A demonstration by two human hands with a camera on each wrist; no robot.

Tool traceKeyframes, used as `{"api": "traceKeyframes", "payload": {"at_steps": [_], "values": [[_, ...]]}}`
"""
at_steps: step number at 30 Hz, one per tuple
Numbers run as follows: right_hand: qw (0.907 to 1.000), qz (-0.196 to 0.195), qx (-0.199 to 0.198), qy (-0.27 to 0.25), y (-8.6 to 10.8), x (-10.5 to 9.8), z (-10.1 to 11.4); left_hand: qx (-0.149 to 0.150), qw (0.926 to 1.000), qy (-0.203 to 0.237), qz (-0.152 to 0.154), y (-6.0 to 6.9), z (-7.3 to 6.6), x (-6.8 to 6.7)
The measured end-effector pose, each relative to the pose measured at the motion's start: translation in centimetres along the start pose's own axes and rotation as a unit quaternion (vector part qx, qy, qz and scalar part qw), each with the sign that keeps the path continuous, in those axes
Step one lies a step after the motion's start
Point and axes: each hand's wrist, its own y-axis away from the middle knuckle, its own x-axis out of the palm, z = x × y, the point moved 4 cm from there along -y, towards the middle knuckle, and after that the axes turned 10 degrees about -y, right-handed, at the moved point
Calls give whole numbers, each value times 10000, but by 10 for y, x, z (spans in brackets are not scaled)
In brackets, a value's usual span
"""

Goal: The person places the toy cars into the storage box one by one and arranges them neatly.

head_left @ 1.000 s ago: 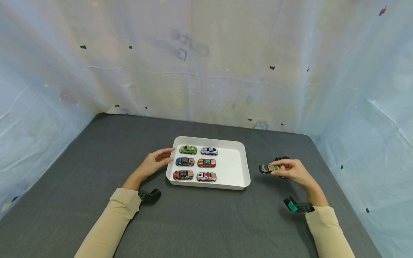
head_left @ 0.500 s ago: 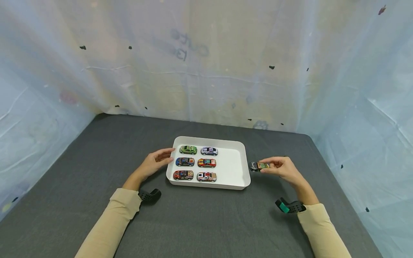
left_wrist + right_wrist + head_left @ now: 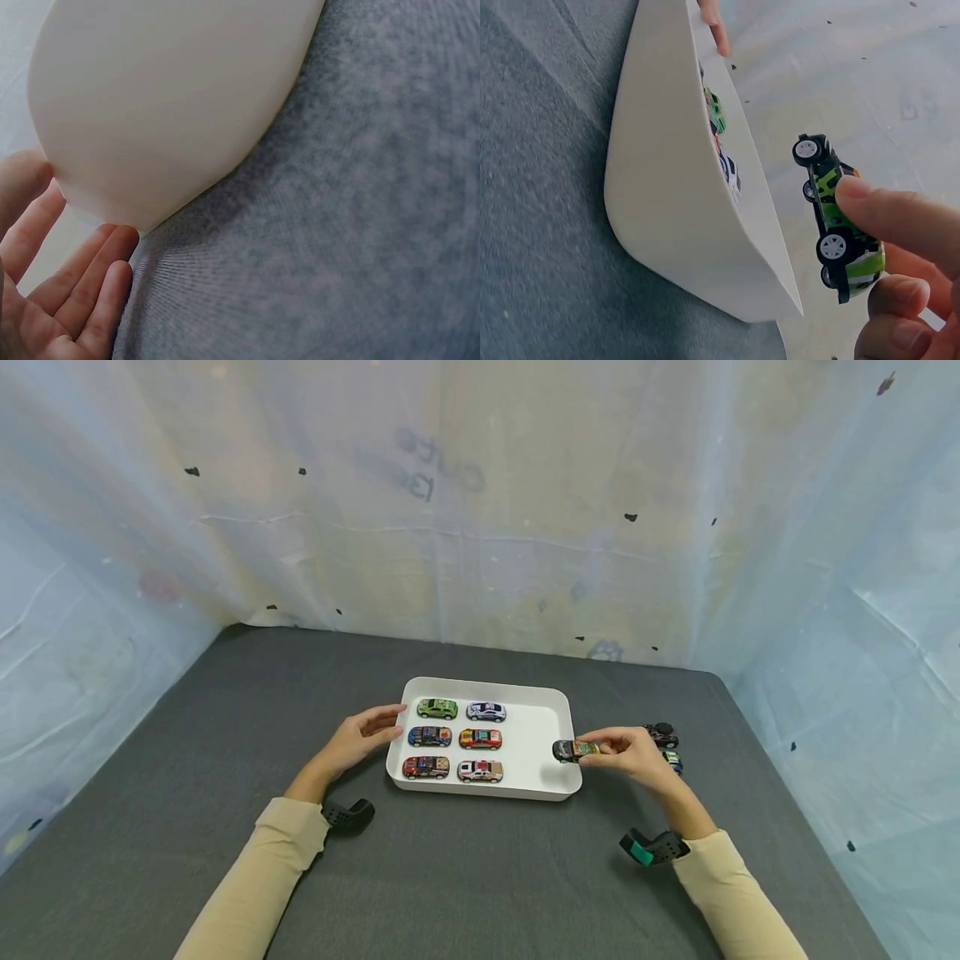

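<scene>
In the head view, my left hand (image 3: 358, 743) rests against the left edge of the white tray (image 3: 540, 792). Its relaxed fingers (image 3: 94, 274) touch the tray's outer wall in the left wrist view. My right hand (image 3: 628, 756) pinches a toy car (image 3: 832, 217) between thumb and fingers. That car has black and green sides with white-hubbed wheels, and it hangs above the tray's right rim. Inside the tray, toy cars stand in two columns: a green one (image 3: 437, 708), a white-purple one (image 3: 486, 712), a blue one (image 3: 430, 736), a red-yellow one (image 3: 480, 739), and others.
Right of the tray, behind my right hand, a black toy car (image 3: 663, 734) and a partly hidden blue-green one (image 3: 673, 762) stand on the grey tablecloth (image 3: 465, 877). A pale curtain (image 3: 495, 585) rises at the table's back and sides.
My right hand has carried the toy car left, from beside the remaining cars to above the tray's right rim, uncovering those two. My left hand and the tray have stayed put.
</scene>
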Motion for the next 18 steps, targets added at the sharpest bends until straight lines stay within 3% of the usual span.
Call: {"api": "traceKeyframes", "payload": {"at_steps": [13,18], "values": [[9995,175,170,-218,-5,24,-4,29,9999,111,67,0,1,1],[9999,33,96,73,-7,31,-7,35,9999,132,62,0,1,1]]}}
